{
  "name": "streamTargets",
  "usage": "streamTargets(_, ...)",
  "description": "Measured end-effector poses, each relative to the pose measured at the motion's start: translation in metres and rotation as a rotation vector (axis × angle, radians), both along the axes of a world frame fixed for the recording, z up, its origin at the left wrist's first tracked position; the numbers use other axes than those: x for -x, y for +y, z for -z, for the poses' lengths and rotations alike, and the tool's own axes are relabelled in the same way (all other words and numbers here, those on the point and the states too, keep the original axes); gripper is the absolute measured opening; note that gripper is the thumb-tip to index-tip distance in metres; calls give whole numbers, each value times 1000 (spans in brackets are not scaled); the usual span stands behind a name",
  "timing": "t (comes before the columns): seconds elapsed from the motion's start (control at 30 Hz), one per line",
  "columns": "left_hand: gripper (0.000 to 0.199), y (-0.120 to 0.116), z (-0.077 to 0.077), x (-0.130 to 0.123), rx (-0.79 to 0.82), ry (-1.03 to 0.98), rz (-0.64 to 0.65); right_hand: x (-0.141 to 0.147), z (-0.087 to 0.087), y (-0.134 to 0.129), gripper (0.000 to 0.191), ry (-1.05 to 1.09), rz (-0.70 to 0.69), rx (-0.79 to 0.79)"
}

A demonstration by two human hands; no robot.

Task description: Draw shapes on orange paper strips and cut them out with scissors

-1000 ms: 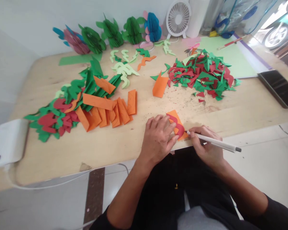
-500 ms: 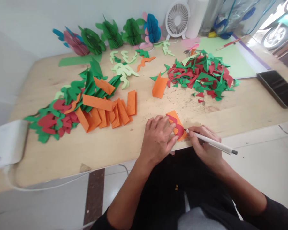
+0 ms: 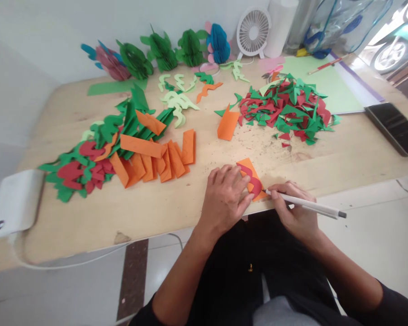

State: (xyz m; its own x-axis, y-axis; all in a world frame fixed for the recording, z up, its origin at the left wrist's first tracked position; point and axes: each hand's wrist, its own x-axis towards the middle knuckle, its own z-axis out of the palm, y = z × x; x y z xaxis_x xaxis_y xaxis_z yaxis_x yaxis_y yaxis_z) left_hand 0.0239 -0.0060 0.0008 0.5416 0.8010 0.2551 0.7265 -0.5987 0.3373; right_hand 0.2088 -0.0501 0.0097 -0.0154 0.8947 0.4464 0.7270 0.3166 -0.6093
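Note:
A wavy red paper cutout (image 3: 256, 186) lies on a small orange paper piece (image 3: 245, 163) near the table's front edge. My left hand (image 3: 226, 194) rests on both, its fingers laid out over their left side, pressing them to the table. In my right hand (image 3: 297, 210) is a slim white pen (image 3: 312, 205), pinched near its tip. That tip touches or nearly touches the orange paper, just right of the red cutout's edge. A folded orange piece (image 3: 228, 124) stands a little behind my hands.
On the left lie folded orange strips (image 3: 141, 146) and green and red cutouts (image 3: 70, 171). Red and green scraps (image 3: 288, 106) are heaped at the right, near a phone (image 3: 396, 129). Honeycomb paper figures (image 3: 162, 52) and a white fan (image 3: 253, 32) line the wall. A white box (image 3: 16, 203) sits left.
The pen has shifted slightly right and down along the red cutout's edge, with its back end swung outward. My left hand stays on the paper. The whole view has moved slightly.

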Motion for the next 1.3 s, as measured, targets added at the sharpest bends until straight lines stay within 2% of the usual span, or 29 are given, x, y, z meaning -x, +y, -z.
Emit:
streamTargets(0.4, 32, 0, 1, 0, -12, -4, 3, 1, 2, -1, 12, -59, -11, -19)
streamTargets(1.07, 32, -1, 1, 0, -3, 2, -1, 10, 0, -5, 12, -34, -73, -22)
streamTargets(1.3, 33, 0, 1, 1, -6, 2, 1, 5, 0, -4, 12, -5, -48, -20)
